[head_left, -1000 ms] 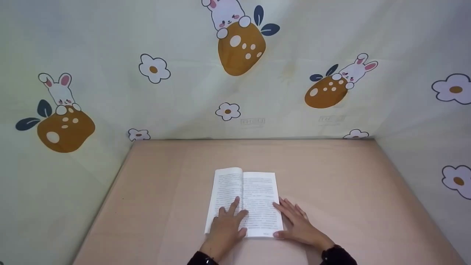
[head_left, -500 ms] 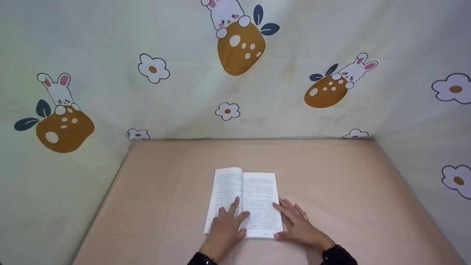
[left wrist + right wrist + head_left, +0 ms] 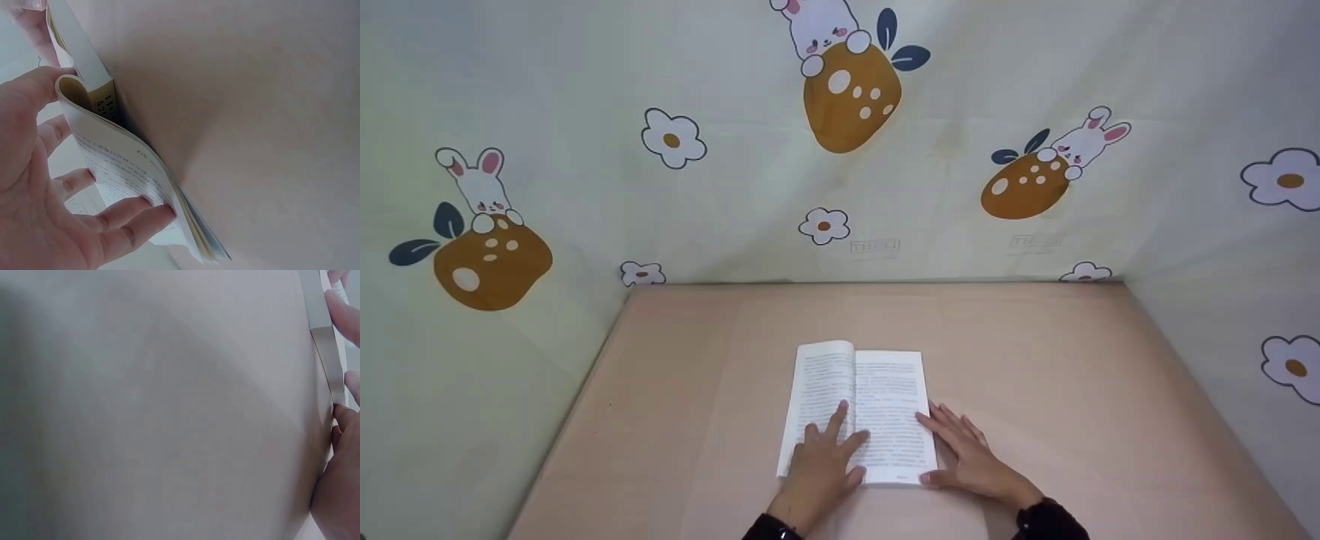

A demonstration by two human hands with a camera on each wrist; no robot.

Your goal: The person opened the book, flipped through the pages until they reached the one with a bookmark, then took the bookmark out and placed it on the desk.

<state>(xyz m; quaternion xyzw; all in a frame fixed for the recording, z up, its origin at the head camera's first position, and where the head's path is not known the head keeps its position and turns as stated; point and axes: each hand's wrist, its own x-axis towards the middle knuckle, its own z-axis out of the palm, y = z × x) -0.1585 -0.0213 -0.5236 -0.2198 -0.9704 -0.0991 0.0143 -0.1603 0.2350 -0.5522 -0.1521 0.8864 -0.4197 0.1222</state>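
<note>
An open paperback book (image 3: 889, 390) with printed pages lies on the table in the head view. My left hand (image 3: 819, 466) rests on it with spread fingers, across the lower left page and the centre fold. In the left wrist view those fingers (image 3: 126, 225) press on the left page, which bulges up beside the fold. My right hand (image 3: 971, 461) lies along the right edge of the book, thumb at the lower corner and index fingertip on the margin. The right wrist view shows the thick page block (image 3: 326, 349) with the right thumb (image 3: 344, 318) on top.
The book lies on a light brown table (image 3: 1057, 360). Pale cloth walls (image 3: 735, 202) printed with rabbits, fruit and flowers stand at the back and both sides. Dark sleeves (image 3: 1048, 519) reach in from the front edge.
</note>
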